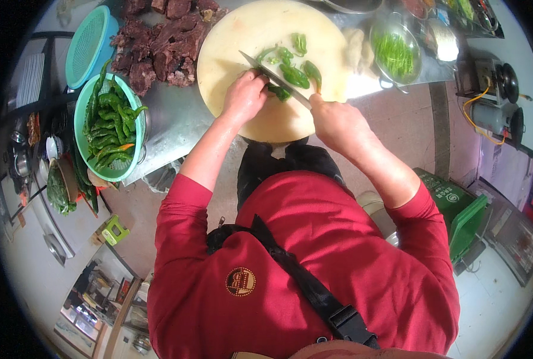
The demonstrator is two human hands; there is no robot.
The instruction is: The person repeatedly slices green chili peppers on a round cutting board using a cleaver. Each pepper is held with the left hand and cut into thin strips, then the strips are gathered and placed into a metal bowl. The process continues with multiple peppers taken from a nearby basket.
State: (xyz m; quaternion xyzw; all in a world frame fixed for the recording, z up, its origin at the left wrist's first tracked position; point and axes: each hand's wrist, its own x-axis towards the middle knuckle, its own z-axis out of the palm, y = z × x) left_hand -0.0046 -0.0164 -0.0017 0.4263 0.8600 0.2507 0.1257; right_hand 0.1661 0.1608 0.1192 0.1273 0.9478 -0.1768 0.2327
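Observation:
A round, pale cutting board (242, 36) lies on the metal table. My right hand (340, 122) is closed round the handle of a kitchen knife (278, 80), whose blade slants up and left across the board. Beside the blade's left side, my left hand (246, 94) has its fingers curled down on the board against a dark green pepper, mostly hidden by the fingers. A piece of green pepper (279, 93) lies just under the blade. Several cut green pepper pieces (294, 76) are scattered beyond the knife, and one with an orange tip (312, 73) lies near my right hand.
A turquoise basket of whole green peppers (110, 128) stands left of the board, with another turquoise basket (90, 46) behind it. Chunks of dark meat (168, 45) lie at the back left. On the right is a metal bowl of sliced green peppers (395, 52). A green bin (452, 209) stands on the floor.

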